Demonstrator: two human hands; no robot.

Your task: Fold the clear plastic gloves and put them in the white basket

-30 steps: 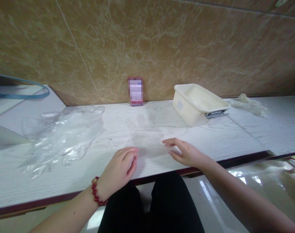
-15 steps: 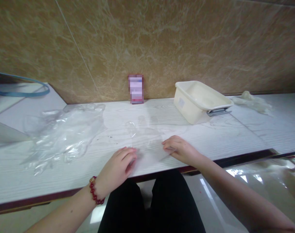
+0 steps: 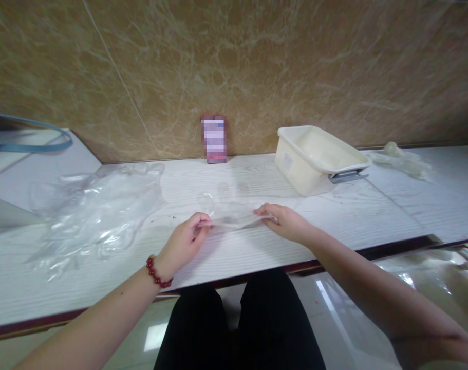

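A clear plastic glove [image 3: 234, 209] lies in front of me on the white wood-grain table, its rounded finger lobes pointing to the wall. My left hand [image 3: 187, 234] pinches the near edge of the glove at its left corner. At the right corner, my right hand [image 3: 282, 220] grips the same edge between thumb and fingers. Between the hands the edge is lifted and folded back toward the lobes. To the left of my left hand spreads a pile of clear crinkled plastic [image 3: 110, 208], whose pieces look like more such gloves.
A cream plastic bin [image 3: 299, 164] with a grey handle stands at the back right. Beyond it lies crumpled translucent plastic [image 3: 403, 160]. A blurred phone-like object [image 3: 214, 140] leans on the marble wall. At the far left is a white box-like piece [image 3: 77, 149] with a blue strap [image 3: 44, 149].
Both hands have moved away from me, the left one further, bringing the near edge of the glove up and over toward its finger lobes. The left hand's pinch now shows clearly.
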